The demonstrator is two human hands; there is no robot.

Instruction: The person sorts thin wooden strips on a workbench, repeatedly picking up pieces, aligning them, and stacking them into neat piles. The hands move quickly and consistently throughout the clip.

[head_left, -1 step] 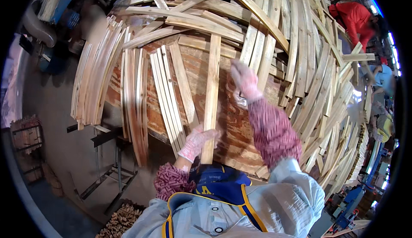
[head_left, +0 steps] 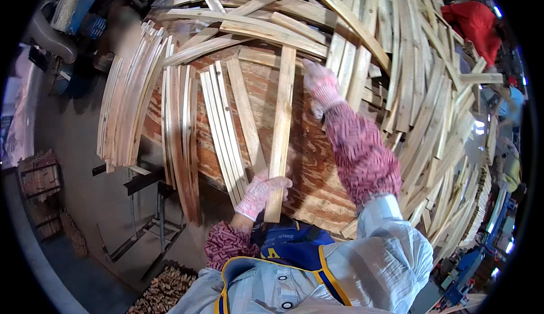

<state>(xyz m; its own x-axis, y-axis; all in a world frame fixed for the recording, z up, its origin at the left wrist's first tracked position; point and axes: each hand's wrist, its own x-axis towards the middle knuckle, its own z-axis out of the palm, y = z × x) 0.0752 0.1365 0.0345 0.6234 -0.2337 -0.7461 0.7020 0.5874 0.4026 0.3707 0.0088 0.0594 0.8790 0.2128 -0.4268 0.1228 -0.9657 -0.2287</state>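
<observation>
My left hand (head_left: 263, 195), in a pale pink knitted glove, is closed around the near end of a long light wooden slat (head_left: 281, 127). The slat stretches away from me over the brown, streaked wooden table (head_left: 311, 166), its far end by the crossing slats. To the right of that far end is my gloved right hand (head_left: 322, 87), its fingers reaching forward and apparently nothing in it. Left of the held slat lie a single tilted slat (head_left: 243, 104) and a narrow row of slats (head_left: 220, 127).
A large heap of loose slats (head_left: 408, 70) covers the table's far and right sides. Stacked slats (head_left: 127, 98) and a smaller bunch (head_left: 181, 132) overhang the left edge, near a dark metal stand (head_left: 150, 229). A person in red (head_left: 473, 30) is at the far right.
My right hand has moved a little forward, away from me, and shows more sharply. My left hand keeps its hold on the slat; the whole view has shifted slightly.
</observation>
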